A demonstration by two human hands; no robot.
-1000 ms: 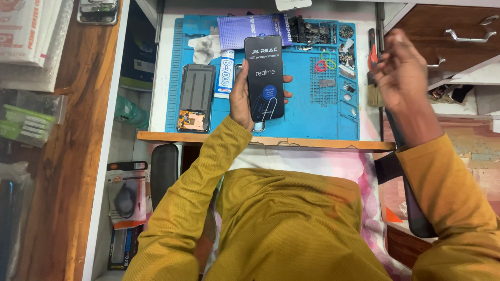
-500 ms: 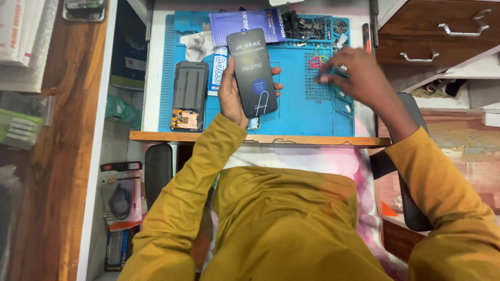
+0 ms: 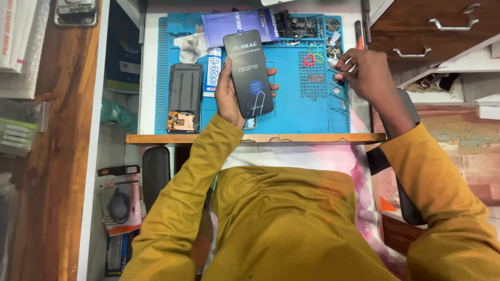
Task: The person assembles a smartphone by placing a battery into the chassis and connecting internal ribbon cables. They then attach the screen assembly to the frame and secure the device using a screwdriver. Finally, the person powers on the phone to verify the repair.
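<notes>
Left hand (image 3: 229, 96) mostly hidden behind the dark phone screen (image 3: 248, 73), wrapped around its edges above the blue mat (image 3: 291, 112). Long axis near upright, top tilted slightly left. Right hand (image 3: 367, 73) curled over small parts; whether pinching, cannot tell.

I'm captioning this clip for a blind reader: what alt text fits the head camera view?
A person in mustard sleeves holds a black phone screen in the left hand above a blue work mat, while the right hand reaches small parts at the mat's right edge. An opened phone body lies left.
</notes>
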